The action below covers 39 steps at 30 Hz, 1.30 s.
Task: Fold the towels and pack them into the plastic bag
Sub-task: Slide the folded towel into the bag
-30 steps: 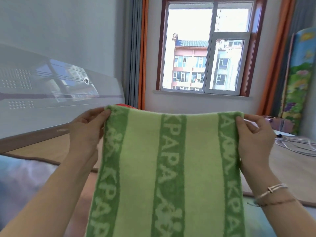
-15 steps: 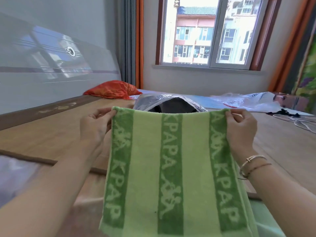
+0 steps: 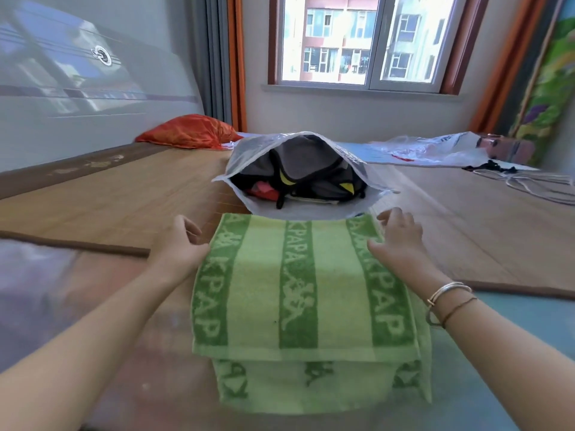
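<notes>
Now, in the head view, largest to smallest:

Bed: the bed [image 3: 118,194], under a woven mat, carries every item of the task.

Towel: the green striped towel [image 3: 298,290] lies flat near the bed's front edge, doubled over itself, the upper layer ending short of the lower one. Half a second ago it hung upright from its top corners; it has since been lowered and folded.

Plastic bag: the plastic bag [image 3: 367,169] lies just beyond the towel's far edge, mouth open toward the person, dark clothing already inside. Whether towel and bag touch cannot be told.

Loose plastic: further clear plastic sheeting [image 3: 435,150] lies well apart, at the right rear.

Pillow: an orange pillow [image 3: 189,133] sits at the left rear.

Left hand: the left hand [image 3: 183,244] is just beside the towel's left edge, its grip loose, fingers lightly curled and holding nothing.

Right hand: the right hand [image 3: 398,241] rests on the towel's right stripe near the far corner, grip relaxed, fingers spread rather than pinching.

Bracelets: bracelets [image 3: 448,295] circle the right wrist.

Meaning for the task: one fold appears complete and both corners released. Judged from the towel's breadth against the bag mouth, a further fold probably comes before packing.
</notes>
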Motion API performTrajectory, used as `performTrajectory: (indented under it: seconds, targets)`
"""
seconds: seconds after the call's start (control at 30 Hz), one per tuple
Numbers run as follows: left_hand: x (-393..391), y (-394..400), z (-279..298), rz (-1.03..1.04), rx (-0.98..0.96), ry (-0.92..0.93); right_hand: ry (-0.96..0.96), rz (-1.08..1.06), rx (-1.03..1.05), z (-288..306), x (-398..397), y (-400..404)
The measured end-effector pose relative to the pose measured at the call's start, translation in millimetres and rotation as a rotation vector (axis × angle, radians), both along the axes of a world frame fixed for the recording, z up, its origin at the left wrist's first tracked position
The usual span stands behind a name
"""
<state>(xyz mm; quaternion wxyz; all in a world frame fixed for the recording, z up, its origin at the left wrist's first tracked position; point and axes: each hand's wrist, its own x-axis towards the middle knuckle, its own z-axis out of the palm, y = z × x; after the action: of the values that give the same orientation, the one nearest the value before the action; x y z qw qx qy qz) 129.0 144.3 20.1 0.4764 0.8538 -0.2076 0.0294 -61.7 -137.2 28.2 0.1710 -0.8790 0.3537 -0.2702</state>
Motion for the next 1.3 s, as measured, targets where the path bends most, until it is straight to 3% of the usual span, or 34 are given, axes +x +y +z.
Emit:
performTrajectory:
  seconds: [0.07,0.2,0.3,0.37,0.43,0.57,0.7,0.83,0.97,1.1,1.17,1.2,1.27,1.3]
  targets:
    - [-29.6,5.8,-2.7,-0.067,0.100,-0.133,0.002,0.020,-0.018,-4.6,-27.7,20.9]
    - [-99.5,-0.9,-8.8,-0.424,0.223,-0.344,0.122,0.033,0.079,-7.0,-81.0,48.3]
    - [-143.5,-23.0,-21.6,-0.659,0.307,-0.438,0.399,-0.046,0.086,-10.3,-111.4,50.4]
    - [-166.5,-42.1,-28.4,-0.721,0.355,-0.488,0.610,-0.043,0.202,-17.7,-123.2,48.2]
    - [-180.6,-62.2,-33.0,-0.732,0.396,-0.542,0.689,-0.004,0.328,-27.4,-129.8,46.9]
    - [-194.7,-95.6,-39.8,-0.709,0.448,-0.582,0.615,0.105,0.500,-38.8,-133.4,48.7]
    - [-202.5,-114.9,-41.9,-0.641,0.531,-0.610,0.364,0.187,0.684,-26.4,-141.5,51.9]
    - [-200.3,-118.9,-35.6,-0.655,0.499,-0.550,0.107,0.182,0.826,-11.9,-143.9,59.2]
    - [-191.1,-110.0,-24.1,-0.685,0.201,-0.258,-0.145,0.166,0.840,-3.3,-136.2,64.5]
    - [-176.9,-95.6,-6.8,-0.629,-0.093,-0.043,-0.394,0.323,0.929,10.5,-127.4,73.2]
    - [-169.8,-88.1,-0.5,-0.604,-0.195,0.061,-0.330,0.424,0.844,14.2,-122.0,76.5]
    - [-166.6,-84.4,0.8,-0.585,-0.218,0.087,-0.233,0.421,0.701,13.6,-120.0,76.1]
    - [-158.6,-77.3,-4.0,-0.544,-0.206,0.100,0.102,0.388,0.378,10.6,-118.2,76.2]
    - [-154.8,-73.8,-7.9,-0.525,-0.187,0.104,0.300,0.376,0.317,8.5,-117.9,76.5]
